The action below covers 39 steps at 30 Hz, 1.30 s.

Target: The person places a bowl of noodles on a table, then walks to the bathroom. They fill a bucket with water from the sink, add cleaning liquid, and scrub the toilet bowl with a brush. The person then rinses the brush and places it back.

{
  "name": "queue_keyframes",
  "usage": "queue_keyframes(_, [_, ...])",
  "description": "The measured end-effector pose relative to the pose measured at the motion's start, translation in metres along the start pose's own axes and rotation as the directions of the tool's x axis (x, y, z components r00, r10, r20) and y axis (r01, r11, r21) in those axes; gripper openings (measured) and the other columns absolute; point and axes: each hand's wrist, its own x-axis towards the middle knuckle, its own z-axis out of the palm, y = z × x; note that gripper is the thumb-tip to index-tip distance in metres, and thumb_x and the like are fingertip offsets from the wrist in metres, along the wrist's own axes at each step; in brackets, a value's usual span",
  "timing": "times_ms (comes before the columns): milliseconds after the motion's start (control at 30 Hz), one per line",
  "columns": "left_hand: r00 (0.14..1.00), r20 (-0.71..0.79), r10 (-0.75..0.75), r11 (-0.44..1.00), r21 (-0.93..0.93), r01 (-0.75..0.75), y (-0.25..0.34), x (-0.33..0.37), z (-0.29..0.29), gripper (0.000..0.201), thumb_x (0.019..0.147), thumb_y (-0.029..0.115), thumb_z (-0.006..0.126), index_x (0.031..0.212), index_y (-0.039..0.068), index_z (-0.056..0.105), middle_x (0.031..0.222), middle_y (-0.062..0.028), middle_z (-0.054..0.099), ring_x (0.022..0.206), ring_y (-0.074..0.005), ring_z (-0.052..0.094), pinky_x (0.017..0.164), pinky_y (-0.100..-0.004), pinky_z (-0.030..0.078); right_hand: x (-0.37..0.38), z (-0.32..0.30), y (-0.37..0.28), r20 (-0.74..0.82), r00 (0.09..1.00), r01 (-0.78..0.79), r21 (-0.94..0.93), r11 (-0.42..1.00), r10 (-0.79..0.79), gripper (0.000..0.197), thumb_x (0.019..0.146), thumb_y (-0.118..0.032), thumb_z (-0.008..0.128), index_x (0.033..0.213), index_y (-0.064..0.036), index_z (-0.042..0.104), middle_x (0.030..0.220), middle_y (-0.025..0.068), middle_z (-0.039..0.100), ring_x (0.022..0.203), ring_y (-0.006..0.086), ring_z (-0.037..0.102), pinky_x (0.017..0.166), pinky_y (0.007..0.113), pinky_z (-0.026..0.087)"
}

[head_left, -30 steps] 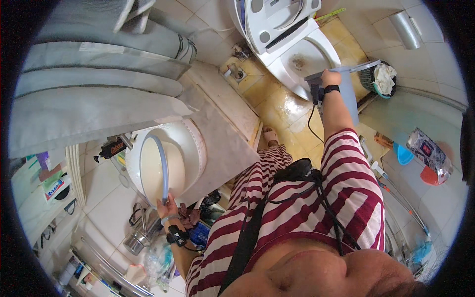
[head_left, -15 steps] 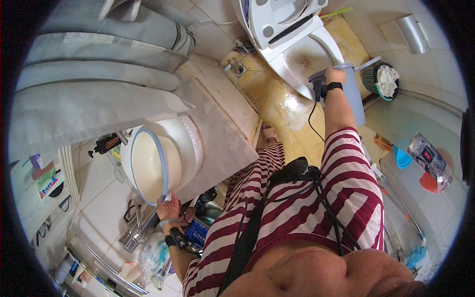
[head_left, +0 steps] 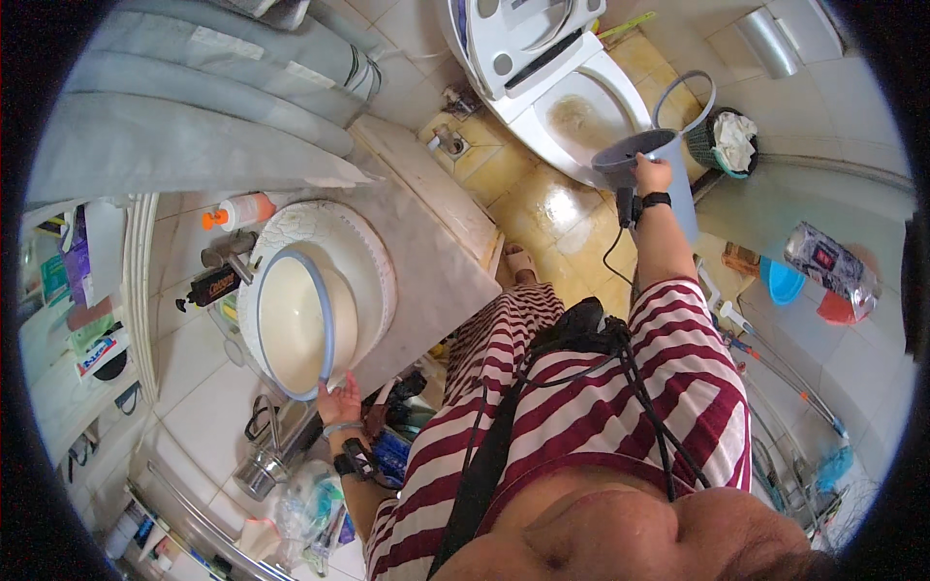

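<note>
Two bare hands show in the head view. The right hand (head_left: 652,174) is closed on the rim of a grey bucket (head_left: 681,186), which hangs just beside the toilet (head_left: 626,92). Right of that hand and beyond it stands a basket (head_left: 701,147) holding white crumpled paper (head_left: 734,140). The left hand (head_left: 339,399), fingers loosely spread, is at the near rim of a cream basin (head_left: 291,334); whether it grips, I cannot tell. Just beyond that hand, the basin sits tilted inside the white sink (head_left: 366,281).

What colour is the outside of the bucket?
The bucket is greyish blue outside; the head view shows it best.
</note>
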Motion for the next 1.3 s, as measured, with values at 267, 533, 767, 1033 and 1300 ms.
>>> queue_keyframes(267, [0.999,0.008,-0.038,0.999,0.028,0.038,0.006,0.007,-0.016,0.072,0.078,0.030,0.050,0.123,-0.001,0.003,0.118,-0.0187,0.030,0.100,-0.0321,0.046,0.079,-0.0414,0.043,-0.055,-0.112,0.055,0.015,0.984,-0.178,0.065,0.982,0.178,0.036,0.065,-0.016,0.065,0.089,0.0047,0.050,0.071,0.0101,0.056,0.053,0.0179,0.053,0.046,0.028,0.043])
queue_keyframes(533, [0.987,0.158,-0.027,0.994,0.105,0.010,0.008,0.013,-0.050,0.074,0.079,0.029,0.049,0.126,0.001,-0.001,0.114,-0.0220,0.035,0.098,-0.0322,0.046,0.079,-0.0422,0.043,-0.136,-0.187,0.102,0.213,0.954,-0.278,0.380,0.882,0.209,0.016,0.072,-0.009,0.057,0.085,-0.0003,0.052,0.071,0.0059,0.055,0.056,0.0165,0.052,0.046,0.028,0.043])
queue_keyframes(767, [0.926,0.378,0.003,0.947,0.297,-0.124,-0.007,0.005,-0.097,0.074,0.079,0.029,0.050,0.127,0.003,0.000,0.129,-0.0185,0.010,0.101,-0.0292,0.042,0.083,-0.0376,0.039,-0.165,-0.219,0.153,0.379,0.915,-0.304,0.416,0.857,0.140,0.010,0.075,-0.005,0.053,0.083,-0.0014,0.051,0.075,0.0070,0.056,0.060,0.0185,0.054,0.052,0.031,0.047])
queue_keyframes(1033, [0.950,0.299,0.089,0.906,0.373,-0.202,-0.037,-0.015,-0.162,0.051,0.079,0.019,0.050,0.120,0.000,0.026,0.126,-0.0177,0.019,0.100,-0.0293,0.045,0.077,-0.0362,0.043,-0.158,-0.183,0.189,0.550,0.824,-0.240,0.123,0.963,0.135,0.012,0.074,-0.005,0.053,0.085,0.0002,0.051,0.076,0.0065,0.055,0.062,0.0179,0.054,0.053,0.031,0.046])
queue_keyframes(1300, [0.972,0.188,0.144,0.792,0.567,-0.227,-0.129,-0.037,-0.188,0.042,0.079,0.012,0.049,0.116,0.001,0.032,0.112,-0.0123,0.038,0.092,-0.0268,0.050,0.072,-0.0354,0.045,-0.135,-0.100,0.271,0.573,0.776,-0.245,-0.109,0.963,0.262,0.019,0.075,-0.008,0.053,0.091,0.0007,0.047,0.080,0.0093,0.054,0.066,0.0197,0.053,0.054,0.032,0.047])
